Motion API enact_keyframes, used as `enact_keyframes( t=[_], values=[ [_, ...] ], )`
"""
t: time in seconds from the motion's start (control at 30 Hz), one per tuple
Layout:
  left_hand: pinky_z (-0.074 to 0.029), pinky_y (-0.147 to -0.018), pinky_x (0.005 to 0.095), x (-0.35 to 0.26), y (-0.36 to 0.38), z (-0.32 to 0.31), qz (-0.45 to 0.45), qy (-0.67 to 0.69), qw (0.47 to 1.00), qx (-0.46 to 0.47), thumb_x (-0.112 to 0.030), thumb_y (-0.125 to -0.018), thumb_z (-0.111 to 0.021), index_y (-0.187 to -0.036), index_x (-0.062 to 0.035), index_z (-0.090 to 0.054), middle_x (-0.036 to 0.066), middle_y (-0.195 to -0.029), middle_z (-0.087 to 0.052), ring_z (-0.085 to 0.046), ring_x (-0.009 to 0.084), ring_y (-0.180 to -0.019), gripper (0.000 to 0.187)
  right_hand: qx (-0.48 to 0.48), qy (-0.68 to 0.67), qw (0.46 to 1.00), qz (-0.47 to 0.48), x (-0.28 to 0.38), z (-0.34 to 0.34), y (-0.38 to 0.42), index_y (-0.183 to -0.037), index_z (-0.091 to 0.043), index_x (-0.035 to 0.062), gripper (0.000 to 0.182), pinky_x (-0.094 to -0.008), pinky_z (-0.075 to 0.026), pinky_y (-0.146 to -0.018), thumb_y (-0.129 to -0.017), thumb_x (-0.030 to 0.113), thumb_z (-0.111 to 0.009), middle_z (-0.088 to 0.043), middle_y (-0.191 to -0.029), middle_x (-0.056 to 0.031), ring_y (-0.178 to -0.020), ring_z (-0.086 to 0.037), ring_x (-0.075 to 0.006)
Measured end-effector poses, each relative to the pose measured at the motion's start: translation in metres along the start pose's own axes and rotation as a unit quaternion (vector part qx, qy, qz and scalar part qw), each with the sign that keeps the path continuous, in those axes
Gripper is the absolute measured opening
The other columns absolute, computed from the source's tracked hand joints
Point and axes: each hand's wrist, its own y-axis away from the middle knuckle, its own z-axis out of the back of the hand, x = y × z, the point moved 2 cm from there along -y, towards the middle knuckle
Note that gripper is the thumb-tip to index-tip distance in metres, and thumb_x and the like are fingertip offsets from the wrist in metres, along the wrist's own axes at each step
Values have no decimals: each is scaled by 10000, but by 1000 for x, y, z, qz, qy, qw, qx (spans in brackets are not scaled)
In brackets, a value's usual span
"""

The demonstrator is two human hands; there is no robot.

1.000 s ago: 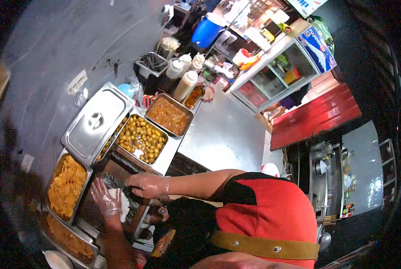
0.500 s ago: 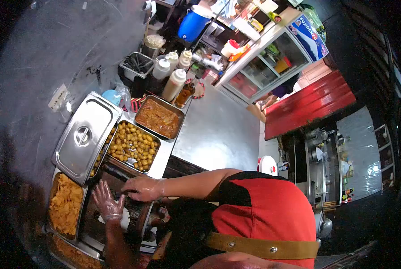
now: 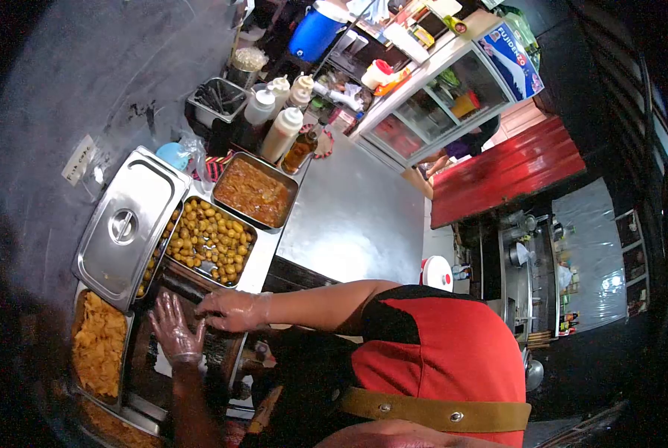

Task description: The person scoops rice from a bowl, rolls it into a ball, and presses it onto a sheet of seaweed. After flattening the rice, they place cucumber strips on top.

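My left hand (image 3: 177, 332), in a clear plastic glove, lies over a dark, wet-looking tray (image 3: 144, 373) with its fingers stretched out and spread. A white patch (image 3: 162, 364) shows beneath its wrist; what it is I cannot make out. From the right my right hand (image 3: 235, 310), gloved the same way, reaches to the same tray. Its fingers are partly bent, the thumb apart, close to my left thumb. No held object shows in either hand; what is under the palms is hidden. Just beyond is a pan of small round yellow-brown pieces (image 3: 211, 243).
A steel lid (image 3: 125, 224) leans beside the pans. Orange-brown chip-like food (image 3: 100, 343) fills a pan at left. A pan of reddish-brown saucy food (image 3: 253, 191), squeeze bottles (image 3: 282, 136) and a steel counter (image 3: 356, 216) lie farther off. Another person's arm (image 3: 442, 163) shows near the glass-door fridge (image 3: 438, 104).
The view has shifted slightly, moving the pans and lid left in the picture. Both hands stay low over the dark tray, and the white patch now shows less under my left hand.
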Motion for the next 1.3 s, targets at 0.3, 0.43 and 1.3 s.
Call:
enact_keyframes(
  t=[0.3, 0.43, 1.3],
  values=[
    [-66, -1406, 567, -12, -7, 6, 13, -7, 999, 38, -581, -990, -688, -1731, 5, -321, 179, -1847, -231, -150, 339, -1722, 1014, 0, -8, 1000, 1, 12, 13, 10, -1375, -685, -8, 392, -523, -526, -1119, -1042, 200, -669, -709, -1316, -274, -1250, -666, -459],
    [-88, -1402, 573, -17, -8, 5, 34, -11, 999, 22, -555, -991, -708, -1721, 43, -310, 182, -1840, -251, -174, 346, -1716, 1024, 10, 5, 1000, 4, 14, 20, 16, -1383, -686, 4, 392, -518, -529, -1110, -1040, 194, -667, -718, -1305, -269, -1249, -668, -452],
    [-505, -1180, 473, 70, 216, -27, 211, 196, 894, -342, -207, -1042, -739, -1519, -43, -632, 229, -1483, -679, -645, 404, -1381, 516, 230, 16, 853, 469, 318, 97, 110, -965, -677, 39, 154, -477, -543, -727, -959, 159, -774, -654, -879, -116, -828, -676, -368]
  ],
)
